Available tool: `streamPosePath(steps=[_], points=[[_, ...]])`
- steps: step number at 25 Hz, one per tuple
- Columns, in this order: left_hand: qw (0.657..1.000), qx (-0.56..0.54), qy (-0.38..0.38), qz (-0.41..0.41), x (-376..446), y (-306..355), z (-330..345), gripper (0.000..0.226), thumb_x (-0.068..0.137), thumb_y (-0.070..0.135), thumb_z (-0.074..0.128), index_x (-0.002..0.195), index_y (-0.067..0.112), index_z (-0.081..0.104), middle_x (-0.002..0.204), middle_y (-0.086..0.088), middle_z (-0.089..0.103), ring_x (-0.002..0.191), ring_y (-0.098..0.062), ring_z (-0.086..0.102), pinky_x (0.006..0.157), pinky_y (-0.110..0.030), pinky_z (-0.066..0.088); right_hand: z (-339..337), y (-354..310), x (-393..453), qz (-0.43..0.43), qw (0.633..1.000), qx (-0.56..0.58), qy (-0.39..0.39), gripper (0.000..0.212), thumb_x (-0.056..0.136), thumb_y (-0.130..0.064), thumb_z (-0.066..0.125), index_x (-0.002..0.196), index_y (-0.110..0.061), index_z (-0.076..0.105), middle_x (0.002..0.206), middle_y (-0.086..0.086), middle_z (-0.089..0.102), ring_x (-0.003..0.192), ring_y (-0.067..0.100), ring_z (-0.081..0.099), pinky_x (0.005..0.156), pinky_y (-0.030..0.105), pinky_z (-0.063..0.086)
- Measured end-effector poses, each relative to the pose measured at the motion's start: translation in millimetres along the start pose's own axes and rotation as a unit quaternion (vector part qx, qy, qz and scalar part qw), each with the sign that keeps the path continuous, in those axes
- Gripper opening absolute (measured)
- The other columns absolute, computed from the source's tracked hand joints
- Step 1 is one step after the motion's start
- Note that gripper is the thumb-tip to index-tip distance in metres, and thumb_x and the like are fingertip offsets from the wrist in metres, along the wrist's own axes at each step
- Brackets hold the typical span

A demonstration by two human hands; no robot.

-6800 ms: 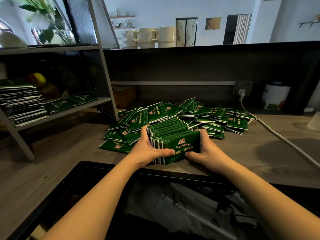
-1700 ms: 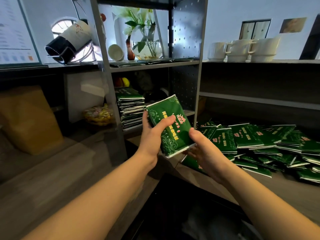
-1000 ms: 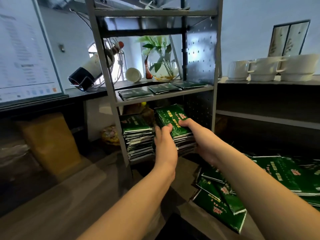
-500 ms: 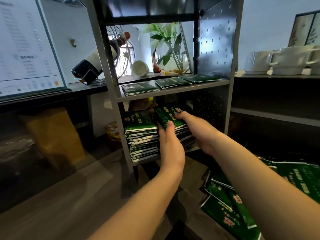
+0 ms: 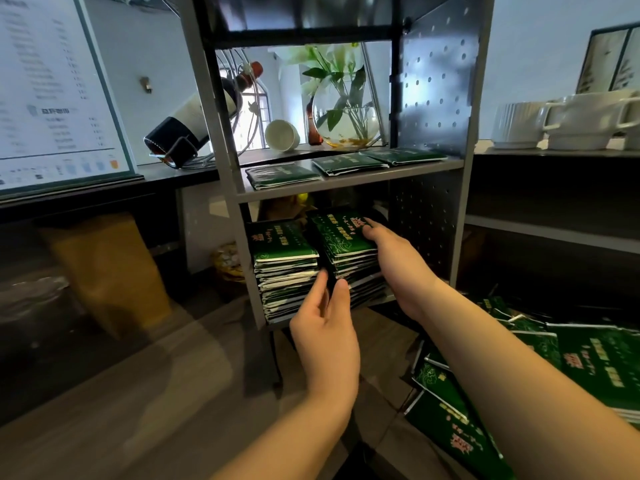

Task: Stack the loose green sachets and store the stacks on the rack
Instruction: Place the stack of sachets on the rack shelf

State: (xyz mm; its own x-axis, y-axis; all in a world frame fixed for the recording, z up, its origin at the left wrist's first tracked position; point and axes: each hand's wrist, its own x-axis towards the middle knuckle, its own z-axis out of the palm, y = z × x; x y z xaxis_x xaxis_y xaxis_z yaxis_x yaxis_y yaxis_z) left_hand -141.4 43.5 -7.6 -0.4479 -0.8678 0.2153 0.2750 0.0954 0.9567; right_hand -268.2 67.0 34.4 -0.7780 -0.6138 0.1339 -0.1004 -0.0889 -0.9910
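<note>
menu board (image 5: 59,91) text blurred (left edge cropped)

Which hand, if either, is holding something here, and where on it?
Right hand grips the right-hand stack of green sachets by its right edge on the rack; left hand holds nothing.
</note>
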Motion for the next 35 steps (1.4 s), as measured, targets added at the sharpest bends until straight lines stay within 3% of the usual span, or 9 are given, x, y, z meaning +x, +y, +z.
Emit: streamPosePath(steps=[2,5,9,15,20,23,27,31,35], points=[[0.999,-0.011,0.03,0.027,4.9,-3.8,-4.2,0.033,0.088,0.018,0.074,0.12,0.017,0.07,0.109,0.009,0.072,0.092,0.013,0.065,0.074,-0.004,0.049,1.4,-1.9,-0.2,0.006,1.0,-0.004,0.002,0.043,0.1,-0.036,0.045,0.142,-0.033,0.051,0.137,-0.004,0.059,0.128,0.017,0.052,0.115,0.044,0.036],[0.997,-0.014,0.067,0.043,15.1,-8.3,-10.6,0.012,0.08,0.02,0.082,0.091,0.019,0.077,0.083,0.006,0.075,0.081,-0.002,0.07,0.069,-0.015,0.053,5.4,-6.4,-1.9,-0.004,1.0,-0.006,0.001,0.045,0.1,-0.036,0.049,0.144,-0.036,0.048,0.144,-0.002,0.053,0.134,0.019,0.045,0.116,0.042,0.033],[0.997,-0.006,0.074,0.036,18.6,-8.6,-15.8,0.007,0.08,0.028,0.082,0.082,0.027,0.076,0.08,0.011,0.075,0.08,-0.009,0.071,0.078,-0.03,0.059,14.2,-8.2,-5.8,-0.01,1.0,-0.007,0.006,0.041,0.102,-0.038,0.049,0.143,-0.03,0.052,0.137,-0.007,0.055,0.127,0.011,0.046,0.102,0.03,0.035],[0.998,-0.01,0.053,0.027,16.1,-8.1,-24.2,0.005,0.082,0.027,0.08,0.086,0.026,0.077,0.084,0.014,0.075,0.084,-0.006,0.071,0.083,-0.037,0.06,21.5,-13.2,-9.4,0.0,1.0,-0.002,0.01,0.042,0.1,-0.042,0.052,0.14,-0.028,0.055,0.128,-0.005,0.061,0.115,0.013,0.054,0.083,0.025,0.043],[0.999,0.01,0.016,0.05,13.1,-11.3,-30.9,0.008,0.083,0.029,0.079,0.089,0.025,0.077,0.085,0.013,0.075,0.083,-0.003,0.069,0.078,-0.032,0.059,16.8,-9.6,-17.9,-0.015,0.999,-0.02,0.033,0.055,0.096,-0.058,0.049,0.144,-0.03,0.049,0.141,-0.005,0.055,0.131,0.016,0.048,0.093,0.027,0.037],[0.997,0.033,-0.014,0.067,6.8,-14.9,-34.8,0.008,0.085,0.031,0.077,0.091,0.025,0.076,0.084,0.013,0.074,0.084,-0.001,0.067,0.073,-0.018,0.054,11.6,-10.4,-25.9,-0.031,0.998,-0.031,0.055,0.062,0.098,-0.06,0.043,0.15,-0.028,0.04,0.152,-0.006,0.043,0.14,0.016,0.038,0.099,0.028,0.029],[0.991,0.074,-0.084,0.068,-8.0,-24.6,-37.8,0.008,0.089,0.034,0.071,0.09,0.027,0.074,0.085,0.01,0.072,0.082,-0.001,0.065,0.07,-0.013,0.048,-2.8,-7.3,-48.8,-0.091,0.987,-0.105,0.081,0.052,0.1,-0.049,0.047,0.146,-0.025,0.046,0.143,-0.007,0.051,0.129,0.008,0.045,0.095,0.022,0.032],[0.949,0.2,-0.216,0.112,-20.6,-42.0,-34.1,0.017,0.091,0.043,0.066,0.105,0.032,0.068,0.106,0.016,0.066,0.101,0.0,0.06,0.088,-0.024,0.049,-33.5,12.8,-90.5,-0.122,0.951,-0.26,0.112,0.052,0.096,-0.052,0.054,0.143,-0.031,0.049,0.139,-0.009,0.053,0.127,0.01,0.048,0.098,0.029,0.041],[0.898,0.279,-0.314,0.129,-34.9,-47.4,-24.0,0.042,0.092,0.05,0.061,0.13,0.03,0.06,0.13,0.013,0.055,0.123,-0.005,0.049,0.107,-0.028,0.04,-70.1,29.7,-145.1,-0.093,0.918,-0.362,0.133,0.057,0.094,-0.052,0.056,0.146,-0.032,0.044,0.15,-0.005,0.045,0.143,0.016,0.033,0.116,0.041,0.031]])
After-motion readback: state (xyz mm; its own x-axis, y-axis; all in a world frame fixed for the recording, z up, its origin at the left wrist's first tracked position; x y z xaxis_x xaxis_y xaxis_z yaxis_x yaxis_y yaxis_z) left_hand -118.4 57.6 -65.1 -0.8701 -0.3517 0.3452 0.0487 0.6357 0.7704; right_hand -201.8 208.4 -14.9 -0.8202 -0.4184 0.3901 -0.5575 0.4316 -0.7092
